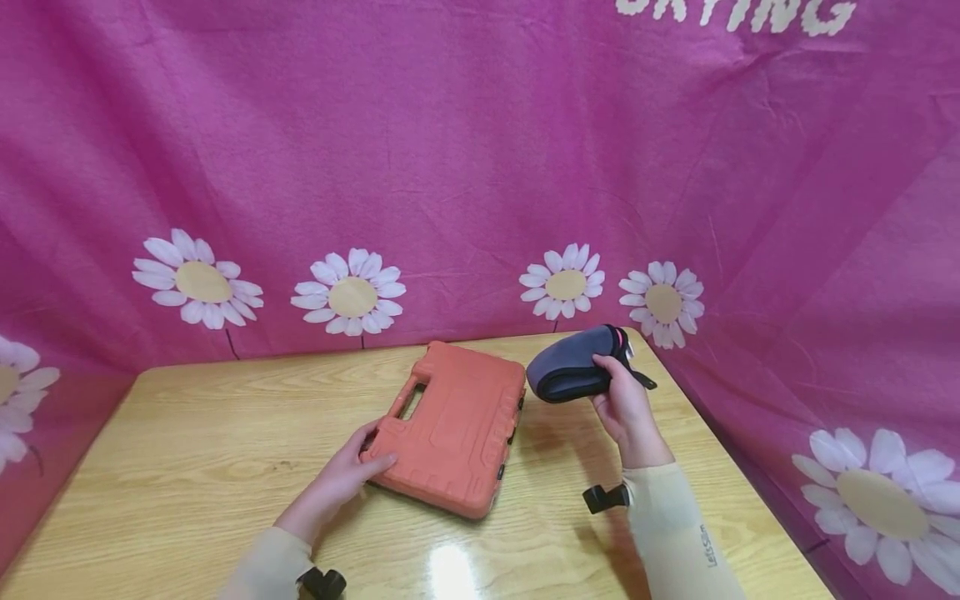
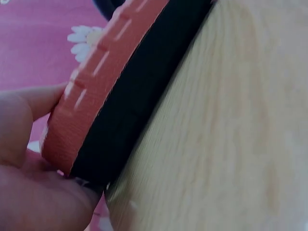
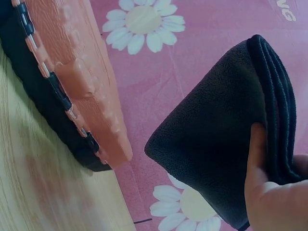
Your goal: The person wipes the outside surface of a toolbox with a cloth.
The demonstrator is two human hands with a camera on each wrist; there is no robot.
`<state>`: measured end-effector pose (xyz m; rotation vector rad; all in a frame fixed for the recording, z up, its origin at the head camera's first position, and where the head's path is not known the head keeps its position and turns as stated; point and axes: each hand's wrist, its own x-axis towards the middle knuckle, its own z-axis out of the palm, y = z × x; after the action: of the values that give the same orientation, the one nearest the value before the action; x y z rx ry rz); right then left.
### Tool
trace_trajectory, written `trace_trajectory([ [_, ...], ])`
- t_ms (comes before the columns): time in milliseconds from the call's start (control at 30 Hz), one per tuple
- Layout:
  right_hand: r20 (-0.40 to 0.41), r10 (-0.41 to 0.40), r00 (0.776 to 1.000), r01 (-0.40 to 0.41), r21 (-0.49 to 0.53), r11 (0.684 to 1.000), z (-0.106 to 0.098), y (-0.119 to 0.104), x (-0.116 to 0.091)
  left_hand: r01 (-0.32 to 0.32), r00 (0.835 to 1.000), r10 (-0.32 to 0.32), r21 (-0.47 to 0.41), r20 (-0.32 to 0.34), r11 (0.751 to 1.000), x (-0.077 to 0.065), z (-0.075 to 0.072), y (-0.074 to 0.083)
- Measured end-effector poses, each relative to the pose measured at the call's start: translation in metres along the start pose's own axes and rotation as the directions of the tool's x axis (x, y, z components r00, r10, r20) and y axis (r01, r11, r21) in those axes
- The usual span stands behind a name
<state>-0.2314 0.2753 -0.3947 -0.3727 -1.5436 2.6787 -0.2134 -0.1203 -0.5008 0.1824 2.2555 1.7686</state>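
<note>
An orange case (image 1: 453, 429) lies flat side up near the middle of the head view, handle (image 1: 399, 404) towards the left and dark latches (image 3: 59, 90) along the opposite side, with its black lower half (image 2: 139, 82) next to the wood. The left hand (image 1: 347, 473) grips its lower-left corner, thumb over the orange top and fingers curled below; such a hold would steady the case or let that corner be raised, though whether it is off the table (image 1: 225, 450) I cannot tell.

Right of centre, the right hand (image 1: 624, 410) pinches a folded dark cloth (image 1: 572, 364) by one end, thumb on the near face and other fingers behind. Held this way, the layers stay stacked and the rest juts freely leftward, just beside the case; the right wrist view shows a narrow gap between them.

Pale sleeves (image 1: 671, 521) cover both forearms. Behind, filling the upper frame, hangs a magenta curtain (image 1: 450, 167) with white daisies (image 1: 352, 296), perhaps a screen around the workspace.
</note>
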Motion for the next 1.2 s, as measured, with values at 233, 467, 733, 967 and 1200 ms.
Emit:
trace_trajectory([
  [233, -0.007, -0.003, 1.000, 0.003, 0.012, 1.000, 0.001, 0.001, 0.002, 0.021, 0.997, -0.022, 0.012, 0.075, 1.000, 0.011, -0.009, 0.003],
  [467, 0.003, -0.008, 1.000, 0.008, 0.009, 1.000, 0.000, 0.001, 0.002, 0.003, 0.992, -0.007, 0.028, 0.127, 1.000, 0.020, -0.015, 0.007],
  [733, -0.012, -0.007, 1.000, 0.007, 0.030, 1.000, 0.000, 0.002, 0.002, -0.022, 0.996, 0.016, 0.067, 0.083, 0.998, 0.017, -0.012, 0.010],
  [967, -0.021, 0.006, 1.000, -0.006, 0.014, 1.000, 0.000, 0.001, 0.000, 0.020, 0.982, 0.016, 0.189, -0.190, 0.982, -0.001, 0.006, 0.016],
  [1200, -0.031, 0.013, 0.999, -0.013, 0.017, 1.000, 0.000, 0.000, -0.001, 0.086, 0.936, -0.060, 0.061, -0.347, 0.994, -0.020, 0.029, 0.020],
])
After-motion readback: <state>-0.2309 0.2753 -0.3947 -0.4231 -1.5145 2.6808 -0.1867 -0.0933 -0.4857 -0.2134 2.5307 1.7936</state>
